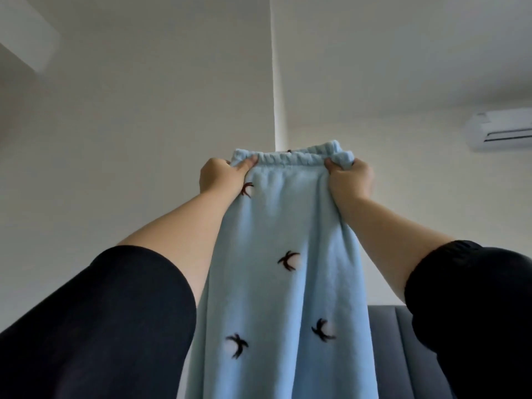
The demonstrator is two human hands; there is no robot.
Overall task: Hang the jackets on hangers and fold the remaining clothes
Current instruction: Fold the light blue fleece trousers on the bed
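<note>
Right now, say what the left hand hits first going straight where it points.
The way looks free: beyond the left hand, gripping the blue pants, only the white wall shows, distance unclear.

Home, prob. a bedroom. Split AC unit (pixel 499 129) mounted high on the right wall, household type. Padded grey-blue headboard (pixel 388 341) w/ vertical channels at lower right, i.e. bed furniture. Plain off-white walls (pixel 144 139) meeting at a corner (pixel 273 82) in the far middle. White boxy shape (pixel 26 33) at upper left, too blurred to identify. Soft pale-blue fleece trousers (pixel 288 226) w/ elastic waistband and small dark motifs: sleepwear-style clothing, fits domestic laundry.
</note>
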